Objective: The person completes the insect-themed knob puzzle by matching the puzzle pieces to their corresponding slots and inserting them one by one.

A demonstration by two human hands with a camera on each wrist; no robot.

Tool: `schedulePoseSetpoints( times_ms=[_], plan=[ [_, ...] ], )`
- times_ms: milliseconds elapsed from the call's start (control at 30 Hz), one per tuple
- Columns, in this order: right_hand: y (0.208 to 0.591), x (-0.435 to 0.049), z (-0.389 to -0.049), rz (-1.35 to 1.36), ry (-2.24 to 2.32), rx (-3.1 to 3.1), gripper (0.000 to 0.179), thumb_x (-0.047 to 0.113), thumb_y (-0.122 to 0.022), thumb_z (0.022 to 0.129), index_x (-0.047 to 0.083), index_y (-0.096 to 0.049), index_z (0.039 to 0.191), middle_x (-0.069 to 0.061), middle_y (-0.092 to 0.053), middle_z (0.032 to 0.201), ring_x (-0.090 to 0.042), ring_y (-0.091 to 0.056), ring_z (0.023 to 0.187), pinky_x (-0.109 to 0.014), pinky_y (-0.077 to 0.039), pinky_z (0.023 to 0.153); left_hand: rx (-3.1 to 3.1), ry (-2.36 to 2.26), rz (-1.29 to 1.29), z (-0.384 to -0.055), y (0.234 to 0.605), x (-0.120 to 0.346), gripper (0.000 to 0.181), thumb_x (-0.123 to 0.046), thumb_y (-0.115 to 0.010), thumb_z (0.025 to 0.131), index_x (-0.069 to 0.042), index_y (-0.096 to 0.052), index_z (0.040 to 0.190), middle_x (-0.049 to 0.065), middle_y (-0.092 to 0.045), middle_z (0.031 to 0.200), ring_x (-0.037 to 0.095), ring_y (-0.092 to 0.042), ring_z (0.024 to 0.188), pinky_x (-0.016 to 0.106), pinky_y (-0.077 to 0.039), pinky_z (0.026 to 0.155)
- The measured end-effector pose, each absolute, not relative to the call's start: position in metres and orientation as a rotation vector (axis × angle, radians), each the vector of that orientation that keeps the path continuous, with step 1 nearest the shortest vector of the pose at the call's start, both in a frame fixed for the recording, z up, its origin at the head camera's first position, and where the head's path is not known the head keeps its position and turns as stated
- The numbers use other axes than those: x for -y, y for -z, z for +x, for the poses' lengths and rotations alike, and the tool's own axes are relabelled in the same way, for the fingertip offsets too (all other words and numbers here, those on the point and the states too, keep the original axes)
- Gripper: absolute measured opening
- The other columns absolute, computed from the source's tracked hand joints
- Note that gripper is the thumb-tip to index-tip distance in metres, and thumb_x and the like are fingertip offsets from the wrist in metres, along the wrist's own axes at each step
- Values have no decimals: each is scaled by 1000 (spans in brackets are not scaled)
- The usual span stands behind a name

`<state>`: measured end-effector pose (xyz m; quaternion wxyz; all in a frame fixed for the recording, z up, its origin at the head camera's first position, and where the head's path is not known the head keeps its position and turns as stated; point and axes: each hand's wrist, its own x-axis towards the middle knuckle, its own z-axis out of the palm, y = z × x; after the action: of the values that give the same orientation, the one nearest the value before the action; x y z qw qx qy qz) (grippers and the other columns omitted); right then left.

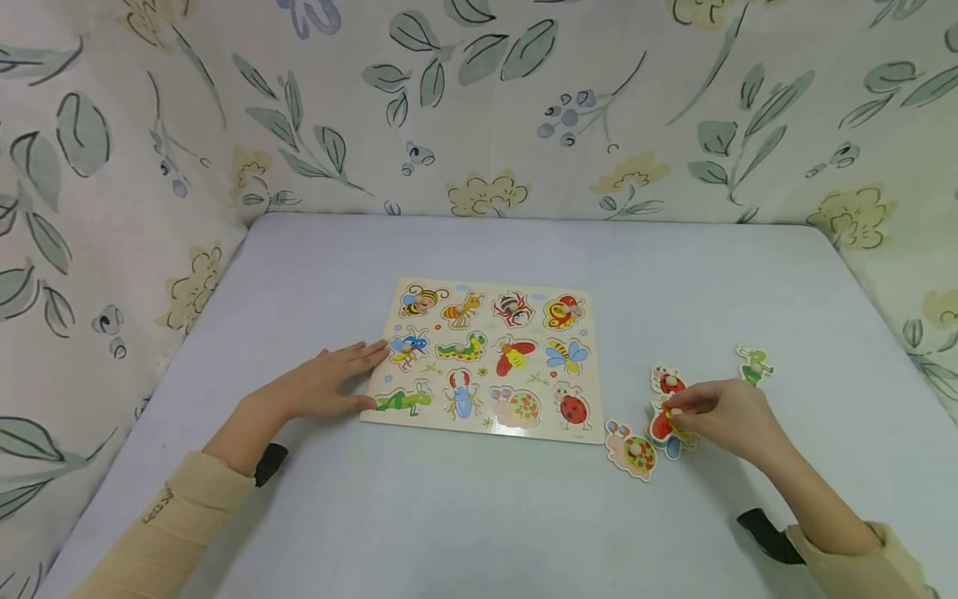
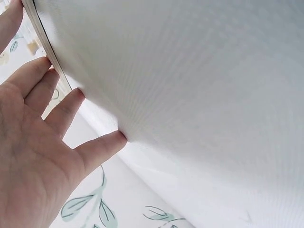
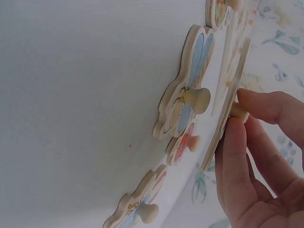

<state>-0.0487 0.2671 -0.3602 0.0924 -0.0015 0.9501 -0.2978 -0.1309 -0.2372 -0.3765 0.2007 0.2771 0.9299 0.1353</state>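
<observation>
A wooden peg-puzzle board (image 1: 427,418) with several insect pictures lies on the table. My left hand (image 1: 327,387) touches its left edge with straight, spread fingers; the left wrist view shows the fingertips (image 2: 80,92) along that edge. To the board's right, my right hand (image 1: 722,418) pinches the wooden knob of a red-and-yellow firefly puzzle piece (image 1: 662,424). In the right wrist view this firefly piece (image 3: 227,114) is edge-on, raised off the table. Near it lie a snail piece (image 1: 631,452), a ladybug piece (image 1: 666,380) and a dragonfly piece (image 3: 194,76), partly hidden in the head view.
A green insect piece (image 1: 754,364) lies beyond the right hand. In the right wrist view another knobbed piece (image 3: 137,204) is cut off at the bottom. The white table (image 1: 449,516) meets a floral cloth (image 1: 486,125) at the back and sides.
</observation>
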Motion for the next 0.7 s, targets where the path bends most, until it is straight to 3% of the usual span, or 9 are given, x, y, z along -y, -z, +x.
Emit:
schedulePoseSetpoints(
  times_ms=[700],
  plan=[
    [358, -247, -66, -86, 906, -2787, 12, 9, -76, 80, 0, -75, 87, -1, -69, 73, -14, -58, 65, -26, -45, 52, -2590, -374, 769, -131, 374, 236, 81, -46, -64, 91, -6, -30, 152, 10, -26, 159, 40, -23, 143, 72, -17, 105]
  ],
)
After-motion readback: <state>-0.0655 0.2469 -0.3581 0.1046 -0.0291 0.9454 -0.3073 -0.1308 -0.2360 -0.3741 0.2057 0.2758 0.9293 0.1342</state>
